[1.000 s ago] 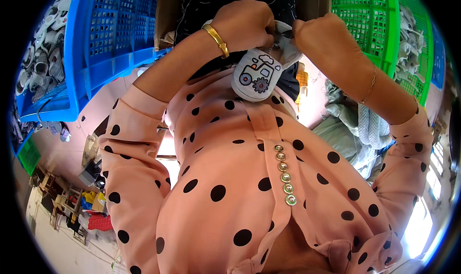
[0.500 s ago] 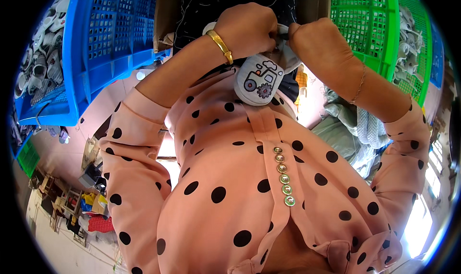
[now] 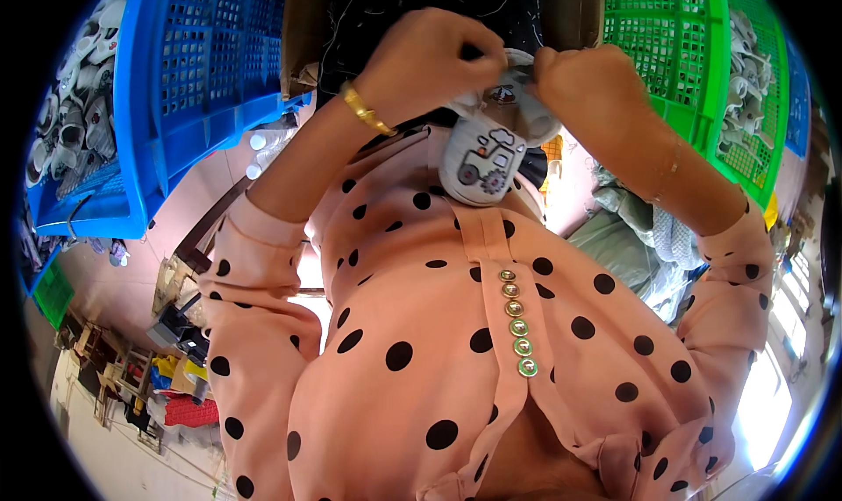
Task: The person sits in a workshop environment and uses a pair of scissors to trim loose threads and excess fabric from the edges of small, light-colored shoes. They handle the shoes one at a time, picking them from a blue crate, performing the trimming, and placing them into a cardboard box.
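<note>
My left hand point(image 3: 425, 62), with a gold bangle on its wrist, and my right hand point(image 3: 586, 84) meet at the top of the view. Together they hold a small pale grey sock-like baby shoe point(image 3: 481, 161) printed with a tractor picture. Both sets of fingers pinch its upper opening, and the printed part hangs down between my hands. Below it, my pink blouse with black dots point(image 3: 438, 343) fills the middle of the view.
A blue plastic crate point(image 3: 175, 89) stands at the left, with several small white shoes point(image 3: 70, 97) beyond it. A green crate point(image 3: 675, 53) is at the right. Between them is a brown cardboard box point(image 3: 303, 27) holding dark fabric. Grey sacks point(image 3: 623, 238) lie lower right.
Both hands have drawn closer together on the small shoe's opening. The shoe has shifted slightly and now hangs straighter below my fingers.
</note>
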